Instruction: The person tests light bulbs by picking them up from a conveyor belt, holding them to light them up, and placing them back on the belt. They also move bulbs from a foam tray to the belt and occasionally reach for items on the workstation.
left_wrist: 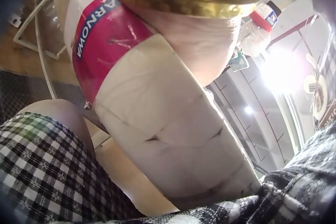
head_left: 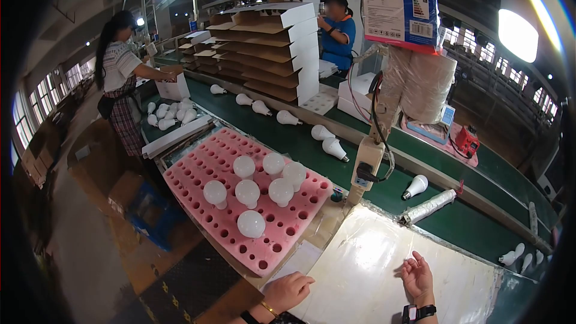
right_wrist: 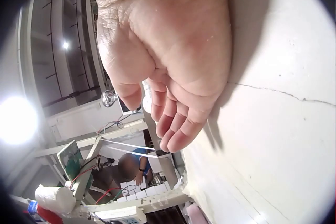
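Observation:
My right hand (head_left: 417,277) rests palm up on the white tabletop (head_left: 372,264), its fingers loosely bent and nothing in them. In the right wrist view the bare palm of that right hand (right_wrist: 173,50) shows, with its side along the white surface. At the near left edge of the table lies my left hand (head_left: 290,291), fingers relaxed and holding nothing visible. The left wrist view shows only its heel below a gold bangle (left_wrist: 184,1); the fingers are hidden there. Beyond the left hand, several white light bulbs (head_left: 251,224) stand in a pink foam tray (head_left: 198,204) full of holes.
A green conveyor belt (head_left: 384,183) runs behind the table, carrying more bulbs (head_left: 415,186) and a wrapped roll (head_left: 429,206). A post (head_left: 366,162) with a socket and cables rises at the table's back edge. Stacked cartons (head_left: 306,54) and two people stand farther off.

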Demonstrator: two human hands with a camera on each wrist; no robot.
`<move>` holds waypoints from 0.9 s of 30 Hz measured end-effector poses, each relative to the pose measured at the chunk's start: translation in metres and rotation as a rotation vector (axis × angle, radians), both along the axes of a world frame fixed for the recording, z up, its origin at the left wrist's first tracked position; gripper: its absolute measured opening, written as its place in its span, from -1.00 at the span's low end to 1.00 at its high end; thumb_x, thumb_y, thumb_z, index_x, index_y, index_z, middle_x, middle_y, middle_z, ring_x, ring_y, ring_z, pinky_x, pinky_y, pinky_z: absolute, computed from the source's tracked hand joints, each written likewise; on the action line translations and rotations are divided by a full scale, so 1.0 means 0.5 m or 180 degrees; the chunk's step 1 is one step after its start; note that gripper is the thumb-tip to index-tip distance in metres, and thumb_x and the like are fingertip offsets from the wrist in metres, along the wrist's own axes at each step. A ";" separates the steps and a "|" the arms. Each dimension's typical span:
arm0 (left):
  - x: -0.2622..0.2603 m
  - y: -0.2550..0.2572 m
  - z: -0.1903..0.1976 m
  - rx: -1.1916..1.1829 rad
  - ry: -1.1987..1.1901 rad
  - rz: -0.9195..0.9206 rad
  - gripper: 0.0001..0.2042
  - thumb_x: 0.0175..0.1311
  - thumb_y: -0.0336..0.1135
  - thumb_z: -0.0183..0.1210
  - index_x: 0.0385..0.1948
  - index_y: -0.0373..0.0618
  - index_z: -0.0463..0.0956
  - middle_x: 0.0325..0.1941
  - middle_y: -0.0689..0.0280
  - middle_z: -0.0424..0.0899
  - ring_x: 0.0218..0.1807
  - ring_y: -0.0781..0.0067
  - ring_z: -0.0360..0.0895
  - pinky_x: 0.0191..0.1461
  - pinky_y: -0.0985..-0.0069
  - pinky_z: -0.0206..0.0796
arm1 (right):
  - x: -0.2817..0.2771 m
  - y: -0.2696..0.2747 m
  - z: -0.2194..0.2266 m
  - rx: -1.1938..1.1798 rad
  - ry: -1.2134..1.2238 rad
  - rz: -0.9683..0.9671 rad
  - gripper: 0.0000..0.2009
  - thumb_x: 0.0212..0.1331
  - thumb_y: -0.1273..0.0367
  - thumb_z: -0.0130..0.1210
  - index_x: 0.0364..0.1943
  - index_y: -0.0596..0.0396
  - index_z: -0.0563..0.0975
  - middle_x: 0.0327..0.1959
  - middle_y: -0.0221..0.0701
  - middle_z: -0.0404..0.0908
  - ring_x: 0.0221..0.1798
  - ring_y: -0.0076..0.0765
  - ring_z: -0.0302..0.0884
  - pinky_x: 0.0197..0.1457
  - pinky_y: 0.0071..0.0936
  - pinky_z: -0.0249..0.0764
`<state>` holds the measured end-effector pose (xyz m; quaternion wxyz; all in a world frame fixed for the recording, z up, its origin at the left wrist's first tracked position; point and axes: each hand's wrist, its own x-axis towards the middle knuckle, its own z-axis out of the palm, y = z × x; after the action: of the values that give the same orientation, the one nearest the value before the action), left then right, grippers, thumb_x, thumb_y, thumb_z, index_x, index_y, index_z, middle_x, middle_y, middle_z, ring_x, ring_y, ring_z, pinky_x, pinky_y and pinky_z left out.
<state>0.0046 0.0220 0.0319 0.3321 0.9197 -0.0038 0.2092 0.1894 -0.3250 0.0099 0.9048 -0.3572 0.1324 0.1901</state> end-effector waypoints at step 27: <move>-0.002 -0.001 -0.013 0.0029 0.0101 0.0065 -0.89 0.16 -0.34 0.16 -0.29 0.08 0.60 -0.38 0.38 0.60 -0.38 0.31 0.60 -0.36 0.42 0.46 | -0.007 0.003 0.006 -0.0082 -0.0210 0.0077 -0.68 0.37 0.24 -0.02 0.10 0.08 0.44 -0.29 -0.34 0.62 -0.17 -0.31 0.62 -0.12 -0.41 0.63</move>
<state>0.0039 0.0215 0.0254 0.3258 0.9244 0.0100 0.1980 0.1861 -0.3234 0.0128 0.9017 -0.3764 0.1006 0.1875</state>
